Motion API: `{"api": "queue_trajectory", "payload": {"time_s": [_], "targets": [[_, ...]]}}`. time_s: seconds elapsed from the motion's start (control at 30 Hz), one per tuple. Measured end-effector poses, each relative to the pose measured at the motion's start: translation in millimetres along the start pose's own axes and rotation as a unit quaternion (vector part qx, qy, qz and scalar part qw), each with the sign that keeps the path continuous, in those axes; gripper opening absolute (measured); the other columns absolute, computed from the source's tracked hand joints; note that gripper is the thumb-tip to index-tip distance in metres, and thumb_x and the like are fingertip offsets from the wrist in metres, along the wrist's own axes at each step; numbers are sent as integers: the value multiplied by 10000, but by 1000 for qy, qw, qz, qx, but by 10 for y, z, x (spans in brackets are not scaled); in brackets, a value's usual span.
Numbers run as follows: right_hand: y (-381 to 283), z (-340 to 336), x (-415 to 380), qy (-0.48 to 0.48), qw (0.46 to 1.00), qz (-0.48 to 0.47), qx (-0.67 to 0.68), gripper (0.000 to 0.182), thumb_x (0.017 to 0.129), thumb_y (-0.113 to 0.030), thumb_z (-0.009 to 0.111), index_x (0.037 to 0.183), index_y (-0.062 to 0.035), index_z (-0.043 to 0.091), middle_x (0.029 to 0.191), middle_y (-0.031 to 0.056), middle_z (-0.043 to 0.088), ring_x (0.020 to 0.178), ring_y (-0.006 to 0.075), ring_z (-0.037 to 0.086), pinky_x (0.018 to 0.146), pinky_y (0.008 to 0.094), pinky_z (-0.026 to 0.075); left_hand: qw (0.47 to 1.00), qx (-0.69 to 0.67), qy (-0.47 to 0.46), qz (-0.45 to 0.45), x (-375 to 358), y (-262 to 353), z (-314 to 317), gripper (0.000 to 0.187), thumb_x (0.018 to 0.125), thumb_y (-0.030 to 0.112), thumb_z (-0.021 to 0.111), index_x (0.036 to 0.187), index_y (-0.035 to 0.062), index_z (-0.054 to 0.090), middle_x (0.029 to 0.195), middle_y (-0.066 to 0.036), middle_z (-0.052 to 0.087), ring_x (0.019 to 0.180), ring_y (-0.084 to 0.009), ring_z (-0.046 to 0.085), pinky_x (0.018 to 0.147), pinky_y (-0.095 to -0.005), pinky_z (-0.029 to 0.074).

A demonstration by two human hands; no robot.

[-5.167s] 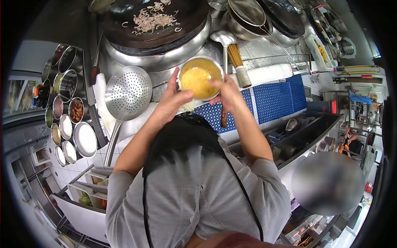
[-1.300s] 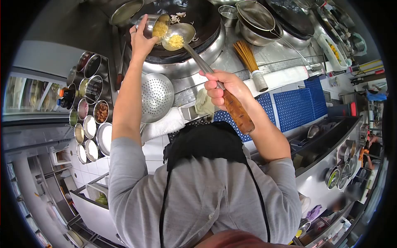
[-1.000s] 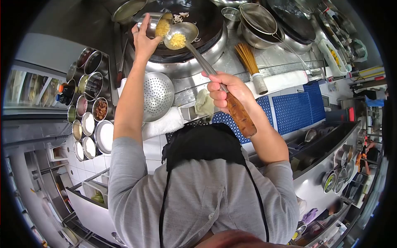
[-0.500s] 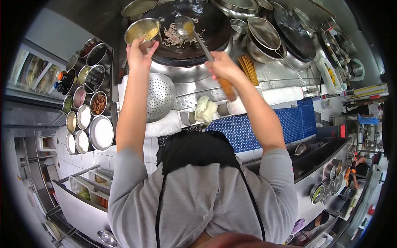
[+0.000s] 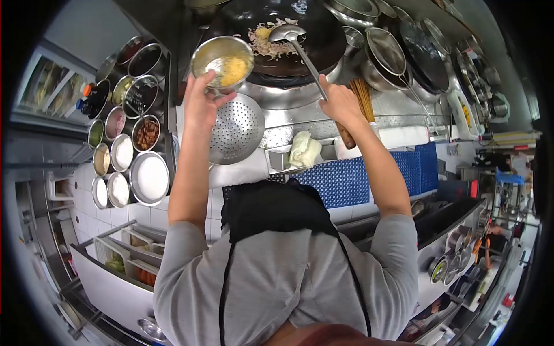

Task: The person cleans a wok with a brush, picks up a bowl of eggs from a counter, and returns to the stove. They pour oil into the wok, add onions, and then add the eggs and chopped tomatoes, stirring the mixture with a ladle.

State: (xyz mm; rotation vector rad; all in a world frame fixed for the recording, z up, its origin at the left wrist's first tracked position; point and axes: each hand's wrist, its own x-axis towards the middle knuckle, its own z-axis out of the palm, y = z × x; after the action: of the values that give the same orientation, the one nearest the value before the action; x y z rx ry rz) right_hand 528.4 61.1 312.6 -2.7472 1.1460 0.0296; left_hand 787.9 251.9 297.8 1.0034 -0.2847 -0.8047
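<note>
My left hand (image 5: pixel 202 102) holds a small metal bowl (image 5: pixel 214 51) by its near side, tilted at the wok's front left edge. Yellow minced food (image 5: pixel 234 70) lies in it, perhaps garlic. My right hand (image 5: pixel 344 105) is wrapped round the wooden-handled shaft of a ladle (image 5: pixel 287 33). The ladle's bowl is turned underside up over the dark wok (image 5: pixel 324 37). Pale sliced pieces (image 5: pixel 276 49) lie in the wok, with a yellow clump among them beside the ladle.
A perforated metal strainer (image 5: pixel 236 130) sits below the left hand. Seasoning tins (image 5: pixel 151 179) stand at left. A bamboo brush (image 5: pixel 363 98), a wire-mesh strainer (image 5: pixel 385 52) and a crumpled pale cloth (image 5: pixel 304 150) lie around the stove. Other people are far right.
The ladle has turned over, and the yellow clump it carried now lies on the sliced pieces. In the view, both hands, the bowl and the stove have shifted right and slightly down.
</note>
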Motion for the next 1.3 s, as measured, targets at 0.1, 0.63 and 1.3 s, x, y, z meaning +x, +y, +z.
{"api": "queue_trajectory", "payload": {"time_s": [0.1, 0.63, 1.3], "targets": [[30, -53, -355, 90, 988, -18, 120, 373, 896, -218, 654, 1210, -17, 662, 971, 254, 695, 948, 403, 681, 833, 452, 536, 992, 29, -103, -60, -114, 57, 304, 666, 879, 198, 618, 1476, 73, 353, 1352, -160, 522, 1228, -311, 563, 856, -495, 600], [-552, 244, -4129, 302, 714, 441, 453, 319, 793, -73, 665, 1100, 15, 677, 843, 78, 702, 704, 106, 643, 551, 287, 519, 584, 210, -704, -345, -2117, -1423, 1648, 613, 919, 307, 597, 1407, -36, 458, 1274, -132, 607, 1171, -202, 595, 984, -328, 481], [-4071, 809, -8802, 308, 304, 893, 120, 330, 765, -63, 611, 1082, 2, 676, 975, 88, 701, 938, 181, 654, 832, 329, 501, 176, 354, -785, -477, -4828, -2515, 977, 567, 978, 307, 608, 1461, 57, 448, 1254, -174, 609, 1038, -224, 647, 765, -361, 614]]}}
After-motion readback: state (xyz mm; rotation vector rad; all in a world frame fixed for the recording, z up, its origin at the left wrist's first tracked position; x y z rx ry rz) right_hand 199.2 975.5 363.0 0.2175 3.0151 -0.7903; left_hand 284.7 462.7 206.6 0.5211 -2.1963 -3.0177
